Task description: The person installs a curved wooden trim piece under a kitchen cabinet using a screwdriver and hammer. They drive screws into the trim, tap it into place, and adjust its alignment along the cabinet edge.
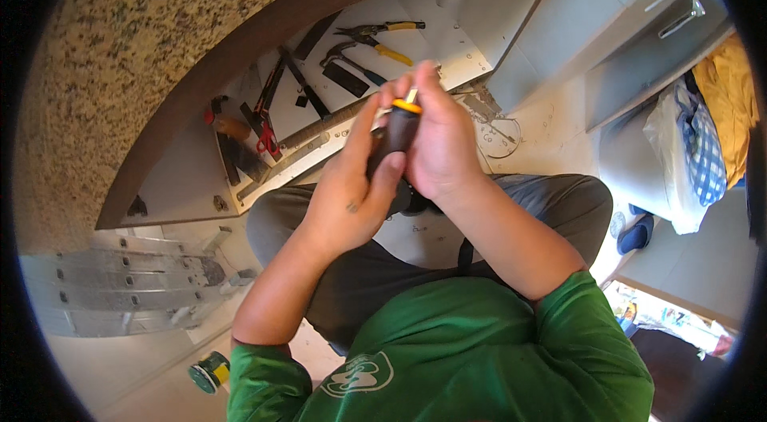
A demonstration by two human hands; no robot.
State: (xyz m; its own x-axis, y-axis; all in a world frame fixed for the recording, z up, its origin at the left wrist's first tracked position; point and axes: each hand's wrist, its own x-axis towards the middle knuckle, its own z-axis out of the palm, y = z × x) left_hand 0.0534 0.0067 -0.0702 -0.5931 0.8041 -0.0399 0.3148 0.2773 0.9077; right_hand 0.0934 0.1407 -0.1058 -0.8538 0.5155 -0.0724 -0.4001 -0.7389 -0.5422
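Taking the white board (399, 22) of tools as the landmark: far left of it and lower, a folded metal ladder (120, 286) lies on the floor, with a green and yellow roll (209, 372) below that. On the board's left part lie red-handled scissors (268, 138); further right, a hammer (347, 62) and yellow-handled pliers (383, 38). Just in front of the board, the left hand (343, 198) wraps firmly around a dark screwdriver handle (393, 142) with an orange collar. The right hand (439, 142) pinches its tip between 2 fingertips
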